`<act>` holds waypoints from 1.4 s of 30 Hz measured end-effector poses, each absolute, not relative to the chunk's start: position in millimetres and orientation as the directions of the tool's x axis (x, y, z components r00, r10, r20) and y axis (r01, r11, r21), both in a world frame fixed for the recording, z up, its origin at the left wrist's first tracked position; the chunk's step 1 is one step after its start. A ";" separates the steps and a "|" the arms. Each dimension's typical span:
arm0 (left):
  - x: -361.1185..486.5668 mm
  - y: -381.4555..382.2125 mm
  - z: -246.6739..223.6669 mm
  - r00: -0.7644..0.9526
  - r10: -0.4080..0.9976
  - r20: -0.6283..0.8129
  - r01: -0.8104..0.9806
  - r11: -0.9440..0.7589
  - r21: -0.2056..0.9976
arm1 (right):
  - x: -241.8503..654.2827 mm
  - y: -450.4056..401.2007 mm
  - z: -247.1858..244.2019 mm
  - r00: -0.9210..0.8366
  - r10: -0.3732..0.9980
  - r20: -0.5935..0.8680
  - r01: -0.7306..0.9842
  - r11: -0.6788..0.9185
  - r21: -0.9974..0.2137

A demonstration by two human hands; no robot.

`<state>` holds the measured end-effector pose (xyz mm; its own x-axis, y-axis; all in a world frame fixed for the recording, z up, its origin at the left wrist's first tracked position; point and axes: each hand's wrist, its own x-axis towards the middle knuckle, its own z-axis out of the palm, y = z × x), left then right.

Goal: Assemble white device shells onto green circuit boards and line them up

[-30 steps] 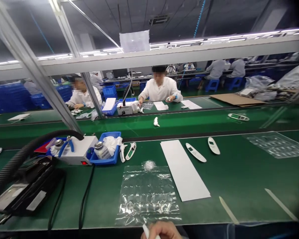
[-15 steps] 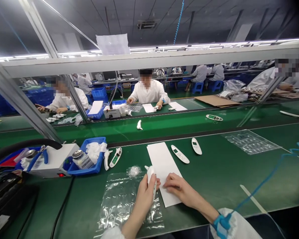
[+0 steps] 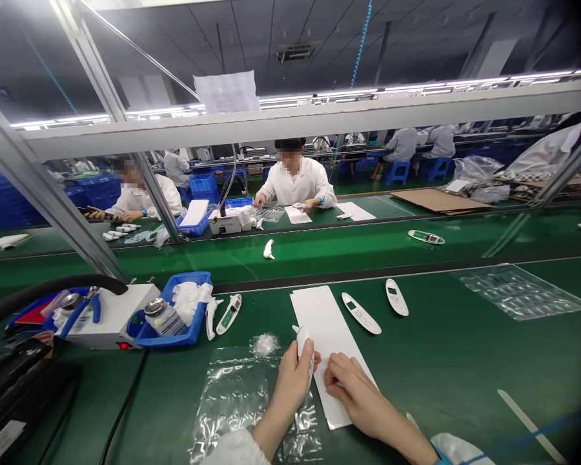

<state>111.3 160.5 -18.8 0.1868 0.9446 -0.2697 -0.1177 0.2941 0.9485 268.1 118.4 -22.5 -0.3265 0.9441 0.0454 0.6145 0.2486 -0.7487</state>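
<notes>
Head view: white device gripped in left hand, open right hand just beside it

Left hand gripping white device, right hand on white sheet, green workbench

Your left hand grips a white plastic handheld device upright at lower centre of the frame, its tip over the edge of a long white sheet, under your right hand.
</notes>
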 end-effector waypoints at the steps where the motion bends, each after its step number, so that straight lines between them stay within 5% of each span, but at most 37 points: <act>1: 111.3 160.7 -18.4 0.180 0.945 -0.274 -0.123 0.298 0.947 | 269.8 117.8 -23.2 -0.307 0.949 0.068 0.575 0.242 -0.781; 6: 103.6 155.5 -4.0 0.244 0.907 -0.344 -0.159 0.387 0.908 | 270.6 119.9 0.1 -0.160 0.983 0.092 0.282 0.134 -0.950; 11: 83.5 128.8 17.7 0.338 0.855 -0.393 -0.336 0.500 0.798 | 231.6 120.4 43.3 -0.273 0.961 0.050 0.069 0.072 -0.995; 18: 64.7 106.8 14.1 0.160 0.880 -0.448 -0.402 0.473 0.784 | 191.2 121.6 46.5 -0.287 0.950 0.124 0.231 0.194 -0.954; 42: 57.8 105.2 -2.3 0.162 0.856 -0.490 -0.382 0.513 0.769 | 180.0 126.9 34.0 -0.302 0.947 0.110 0.228 0.183 -0.956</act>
